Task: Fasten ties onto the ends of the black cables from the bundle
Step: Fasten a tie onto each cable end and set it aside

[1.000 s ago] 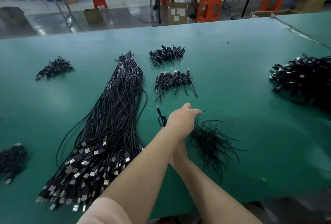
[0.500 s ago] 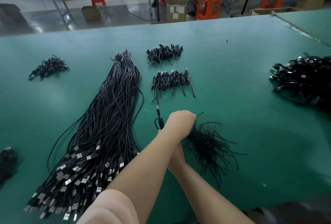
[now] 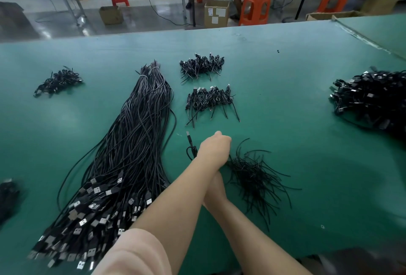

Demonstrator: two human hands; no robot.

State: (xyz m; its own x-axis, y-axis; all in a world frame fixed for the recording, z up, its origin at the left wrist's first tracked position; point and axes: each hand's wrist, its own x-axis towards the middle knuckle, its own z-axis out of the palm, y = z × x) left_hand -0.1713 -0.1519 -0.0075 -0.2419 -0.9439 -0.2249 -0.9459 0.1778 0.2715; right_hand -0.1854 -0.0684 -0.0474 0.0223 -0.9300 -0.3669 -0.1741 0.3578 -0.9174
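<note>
The left hand has drawn back a little toward the body since a second ago, its fingers now curled, gripping a looped cable whose plug pokes out just beyond. The right hand lies beneath the left forearm; its grip cannot be told. Loose ties sit just right of the fist, the big bundle left, finished cables farther out.

One long bundle of black cables, one loose heap of ties, two small rows of tied cables, three orange stools, two cardboard boxes.
</note>
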